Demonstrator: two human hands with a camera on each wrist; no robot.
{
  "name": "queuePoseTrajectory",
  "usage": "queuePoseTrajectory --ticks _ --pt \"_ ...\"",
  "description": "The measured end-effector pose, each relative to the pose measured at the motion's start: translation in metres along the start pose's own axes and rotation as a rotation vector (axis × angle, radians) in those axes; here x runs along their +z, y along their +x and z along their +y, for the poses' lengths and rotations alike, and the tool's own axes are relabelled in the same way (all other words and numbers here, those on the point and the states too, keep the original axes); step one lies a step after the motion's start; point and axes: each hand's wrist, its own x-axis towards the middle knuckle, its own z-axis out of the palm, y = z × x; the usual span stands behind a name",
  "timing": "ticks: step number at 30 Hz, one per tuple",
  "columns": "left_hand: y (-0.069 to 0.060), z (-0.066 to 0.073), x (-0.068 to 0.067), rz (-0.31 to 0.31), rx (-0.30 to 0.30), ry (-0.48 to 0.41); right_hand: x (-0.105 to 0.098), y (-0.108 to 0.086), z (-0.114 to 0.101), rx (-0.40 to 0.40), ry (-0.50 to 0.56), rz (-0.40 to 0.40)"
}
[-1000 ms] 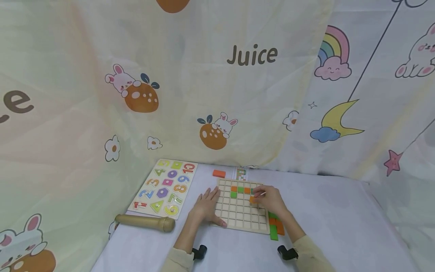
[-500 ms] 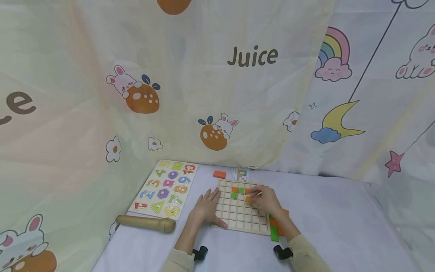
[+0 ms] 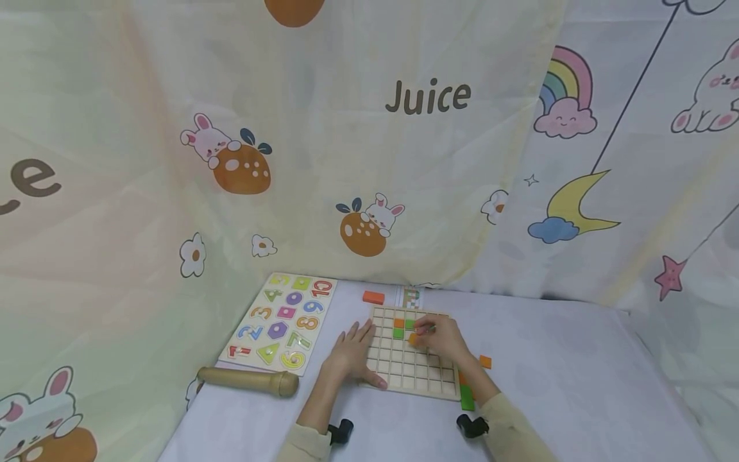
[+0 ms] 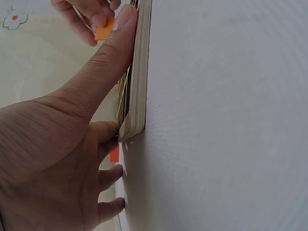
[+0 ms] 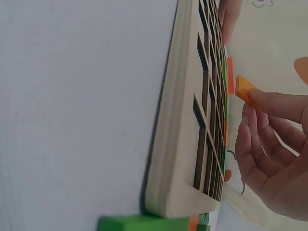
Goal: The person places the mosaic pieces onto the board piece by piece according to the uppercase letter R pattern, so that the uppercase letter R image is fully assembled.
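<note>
A wooden grid board [image 3: 407,371] lies on the white cloth with orange and green square tiles [image 3: 399,333] in some upper cells. My left hand [image 3: 349,353] rests along its left edge, fingers spread, the thumb on the near left corner. Above the board my right hand [image 3: 444,337] pinches an orange tile [image 5: 244,88] between thumb and fingers, clear of the grid in the right wrist view. The left wrist view also shows that orange tile [image 4: 105,30] beyond my left thumb.
Green tiles [image 3: 467,398] and an orange tile [image 3: 485,362] lie right of the board. A red-orange block [image 3: 373,297] and a small patterned card [image 3: 412,297] are behind it. To the left are a number puzzle board [image 3: 265,346] and a tan microphone-shaped object [image 3: 248,380].
My right hand has moved left over the board with the orange tile, uncovering the loose orange tile at the right. My left hand has stayed in place.
</note>
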Motion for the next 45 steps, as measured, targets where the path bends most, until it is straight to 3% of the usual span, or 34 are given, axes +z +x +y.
queuePoseTrajectory --ticks 10,22,31,45 --pt "0.000 0.000 0.001 0.003 0.004 -0.002 0.012 0.007 0.003 -0.012 -0.031 -0.015" --pt "-0.001 0.000 0.000 0.001 0.005 0.014 0.025 0.014 -0.008 -0.016 -0.066 -0.054" --pt "0.001 0.000 0.001 -0.008 0.000 0.017 0.032 0.017 -0.008 -0.060 -0.115 -0.072" --pt "0.003 -0.001 0.001 -0.013 -0.001 0.031 0.037 0.016 -0.008 -0.032 -0.162 -0.072"
